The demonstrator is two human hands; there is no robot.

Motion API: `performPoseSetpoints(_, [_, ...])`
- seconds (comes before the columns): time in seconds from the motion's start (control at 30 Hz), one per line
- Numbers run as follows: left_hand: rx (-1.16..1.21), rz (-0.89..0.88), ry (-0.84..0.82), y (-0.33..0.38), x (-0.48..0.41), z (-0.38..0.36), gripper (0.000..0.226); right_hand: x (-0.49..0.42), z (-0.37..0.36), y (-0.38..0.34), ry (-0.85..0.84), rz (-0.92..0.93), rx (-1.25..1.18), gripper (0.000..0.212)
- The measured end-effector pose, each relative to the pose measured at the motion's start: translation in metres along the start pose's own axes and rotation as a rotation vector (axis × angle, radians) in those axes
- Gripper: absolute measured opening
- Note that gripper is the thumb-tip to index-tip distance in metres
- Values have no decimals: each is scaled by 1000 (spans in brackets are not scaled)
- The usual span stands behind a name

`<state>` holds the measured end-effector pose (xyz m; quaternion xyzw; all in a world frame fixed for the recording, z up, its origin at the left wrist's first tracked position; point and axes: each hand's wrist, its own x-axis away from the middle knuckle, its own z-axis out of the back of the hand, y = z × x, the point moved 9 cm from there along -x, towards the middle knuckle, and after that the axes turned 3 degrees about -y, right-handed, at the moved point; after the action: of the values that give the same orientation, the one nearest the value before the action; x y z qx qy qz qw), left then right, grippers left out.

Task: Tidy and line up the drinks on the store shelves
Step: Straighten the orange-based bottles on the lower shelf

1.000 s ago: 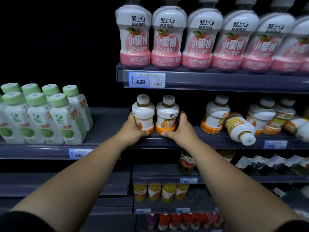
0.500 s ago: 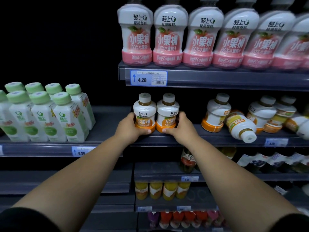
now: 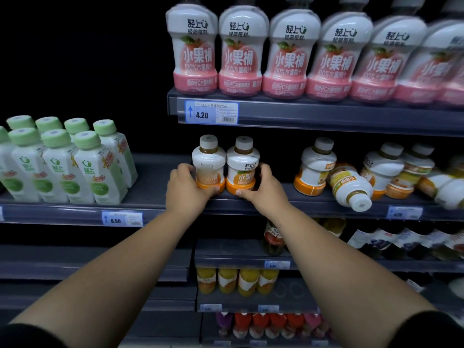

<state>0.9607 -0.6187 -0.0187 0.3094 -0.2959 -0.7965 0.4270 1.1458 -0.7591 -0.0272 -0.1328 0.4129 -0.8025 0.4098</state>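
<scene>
- Head view, far left of the middle shelf [image 3: 155, 182]: green-capped bottles [image 3: 62, 162] packed upright in two rows, well apart from the hands.
- Below them on the shelf edge: 6.50 price tag [image 3: 122, 219].
- Next, left hand [image 3: 187, 188]: curled round the lower left side of the left orange bottle [image 3: 208, 162], thumb across its orange base band at the front.
- Upright at the shelf's front edge, touching side by side: left orange bottle and right orange bottle [image 3: 242, 167], white caps up; label clear and facing forward on the right one, washed out on the left one.
- Right hand [image 3: 263, 189]: wrapped round the right side of the right orange bottle, thumb pressed on its base at the front.
- Above, on the upper shelf: pink bottles [image 3: 288, 56] in a tidy row, labels forward, with a 4.20 price tag [image 3: 211, 113] under the leftmost.
- Further right on the middle shelf, apart from the held pair: lone upright bottle [image 3: 315, 167], label turned sideways.
- Just beside it: tipped bottle [image 3: 350, 187] lying on its side, cap pointing out over the shelf edge.
- Far right: more orange bottles [image 3: 391, 169] crowded unevenly, blurred toward the frame edge.
- Lower down, between the forearms: yellow bottles [image 3: 237, 281] in a short row.
</scene>
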Motion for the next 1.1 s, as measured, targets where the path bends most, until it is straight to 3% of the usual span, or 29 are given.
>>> performPoseSetpoints(0.1, [3, -58, 104, 19, 20, 6, 60, 9, 13, 7, 36, 15, -30, 94])
performPoseSetpoints(0.27, [117, -145, 29, 66, 47, -27, 38, 25, 65, 15, 147, 124, -106, 78])
performPoseSetpoints(0.47, [146, -194, -64, 133, 65, -92, 51, 62, 164, 35, 408, 216, -114, 59])
performPoseSetpoints(0.6, [167, -186, -111, 163, 70, -135, 69, 84, 203, 68, 525, 201, -72, 59])
performPoseSetpoints(0.77, [256, -66, -107, 179, 63, -172, 90, 89, 198, 122, 542, 32, -240, 81])
performPoseSetpoints(0.87, [309, -23, -108, 187, 56, -187, 90, 88, 181, 141, 517, -54, -358, 95])
performPoseSetpoints(1.0, [313, -7, -99, 194, 45, -196, 72, 83, 165, 156, 549, -119, -437, 95])
performPoseSetpoints(1.1, [313, 27, -110, 188, 34, -199, 79, 81, 162, 159, 561, -136, -434, 92])
